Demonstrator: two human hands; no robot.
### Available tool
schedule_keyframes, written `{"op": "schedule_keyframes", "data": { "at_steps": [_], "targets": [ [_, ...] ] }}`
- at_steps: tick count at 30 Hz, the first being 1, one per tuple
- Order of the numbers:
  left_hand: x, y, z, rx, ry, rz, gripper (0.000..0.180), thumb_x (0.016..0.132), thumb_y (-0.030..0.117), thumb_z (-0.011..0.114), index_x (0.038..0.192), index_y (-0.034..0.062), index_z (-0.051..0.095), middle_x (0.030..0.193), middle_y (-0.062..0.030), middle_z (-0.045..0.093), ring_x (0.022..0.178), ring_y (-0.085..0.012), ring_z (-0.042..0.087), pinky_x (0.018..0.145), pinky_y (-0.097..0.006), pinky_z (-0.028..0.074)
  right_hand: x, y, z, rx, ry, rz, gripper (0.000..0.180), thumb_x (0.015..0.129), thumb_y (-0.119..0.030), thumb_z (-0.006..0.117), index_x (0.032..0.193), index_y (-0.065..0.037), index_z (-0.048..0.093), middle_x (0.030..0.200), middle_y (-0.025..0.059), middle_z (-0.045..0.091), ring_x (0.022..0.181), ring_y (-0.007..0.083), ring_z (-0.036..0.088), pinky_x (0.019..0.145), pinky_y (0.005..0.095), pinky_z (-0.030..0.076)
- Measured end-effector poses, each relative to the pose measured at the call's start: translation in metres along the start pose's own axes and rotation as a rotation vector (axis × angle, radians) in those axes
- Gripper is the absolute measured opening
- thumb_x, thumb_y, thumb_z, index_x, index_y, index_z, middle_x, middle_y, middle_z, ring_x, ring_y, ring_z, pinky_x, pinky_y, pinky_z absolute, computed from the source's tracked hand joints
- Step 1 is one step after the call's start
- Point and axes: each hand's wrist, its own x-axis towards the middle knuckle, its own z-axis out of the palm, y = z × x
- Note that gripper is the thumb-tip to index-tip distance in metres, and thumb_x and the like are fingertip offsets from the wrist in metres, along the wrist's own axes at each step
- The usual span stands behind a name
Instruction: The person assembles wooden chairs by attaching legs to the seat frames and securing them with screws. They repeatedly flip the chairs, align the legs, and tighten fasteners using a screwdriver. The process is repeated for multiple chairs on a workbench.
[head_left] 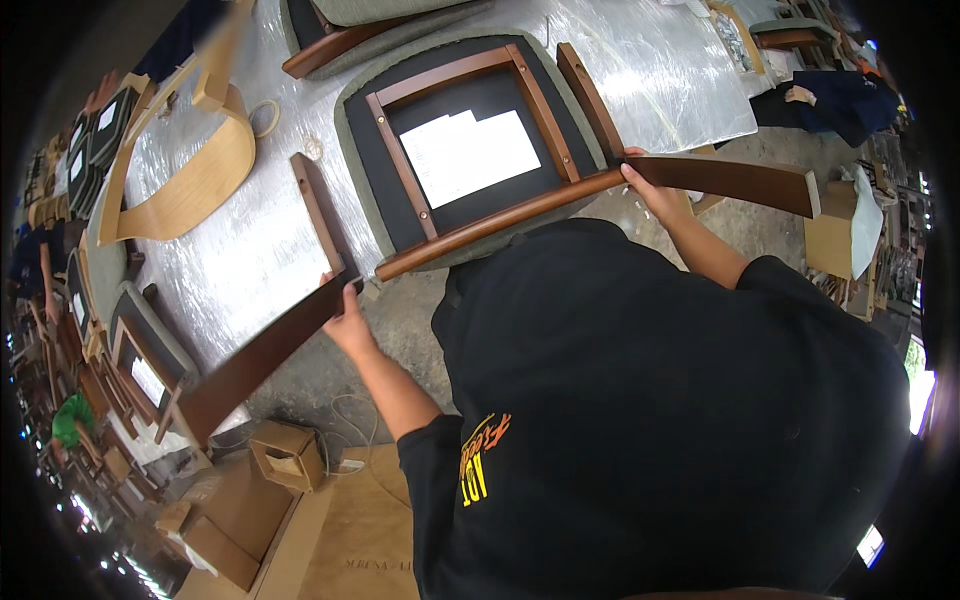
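And now the upturned chair seat is seen at the edge of the plastic-covered table, ahead of and between both hands, its long wooden rail laid crosswise on a slant. By the left hand a brown side piece is pinched, thumb against fingers; by the right hand a second side piece is pinched likewise. The rail is approached closer on the right (contact cannot be told); on the left, a gap is shown.
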Motion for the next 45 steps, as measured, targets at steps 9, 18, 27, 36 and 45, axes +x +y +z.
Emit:
{"op": "schedule_keyframes", "data": {
  "at_steps": [9, 18, 27, 36, 45],
  "targets": [
    [-0.015, -0.001, 0.028, -0.098, -0.014, -0.041, 0.060, 0.083, -0.018, 0.053, 0.142, -0.0075, 0.058, 0.142, -0.0161, 0.062, 0.129, -0.0247, 0.062, 0.113, -0.036, 0.045, 0.012, 0.030, 0.009, 0.132, 0.098, 0.062, 0.053, 0.101, -0.045, 0.070, 0.142, -0.014, 0.058, 0.126, 0.0011, 0.060, 0.113, 0.0145, 0.057, 0.089, 0.0339, 0.053],
    [-0.013, -0.007, 0.015, -0.094, -0.071, 0.024, 0.065, 0.078, -0.015, 0.052, 0.142, -0.0087, 0.058, 0.141, -0.0167, 0.063, 0.127, -0.0246, 0.063, 0.109, -0.035, 0.048, 0.002, 0.022, 0.012, 0.206, 0.113, 0.127, 0.052, 0.100, -0.047, 0.070, 0.143, -0.020, 0.057, 0.132, 0.0002, 0.058, 0.120, 0.0163, 0.056, 0.095, 0.0371, 0.053],
    [-0.009, 0.007, 0.033, -0.215, -0.113, -0.060, 0.070, 0.073, -0.015, 0.048, 0.142, -0.0063, 0.058, 0.139, -0.0146, 0.065, 0.129, -0.0244, 0.061, 0.110, -0.034, 0.046, -0.002, 0.018, 0.011, 0.226, 0.080, 0.151, 0.053, 0.100, -0.043, 0.071, 0.145, -0.020, 0.055, 0.141, 0.0027, 0.054, 0.131, 0.0216, 0.053, 0.102, 0.0441, 0.051],
    [-0.030, 0.015, 0.050, 0.042, -0.201, -0.023, 0.076, 0.077, -0.010, 0.052, 0.152, -0.0043, 0.049, 0.146, -0.0116, 0.057, 0.133, -0.0225, 0.054, 0.112, -0.032, 0.039, -0.003, 0.005, 0.007, 0.212, -0.015, 0.149, 0.058, 0.097, -0.038, 0.076, 0.146, -0.016, 0.053, 0.136, 0.0044, 0.054, 0.123, 0.0181, 0.055, 0.099, 0.0387, 0.052],
    [-0.027, 0.010, 0.047, 0.112, -0.212, 0.044, 0.053, 0.096, 0.008, 0.072, 0.144, -0.0056, 0.056, 0.137, -0.0138, 0.062, 0.124, -0.0230, 0.060, 0.113, -0.036, 0.043, -0.003, 0.025, 0.010, 0.292, 0.031, 0.028, 0.056, 0.098, -0.041, 0.074, 0.143, -0.013, 0.055, 0.128, 0.0038, 0.060, 0.118, 0.0162, 0.057, 0.093, 0.0355, 0.054]
  ]
}}
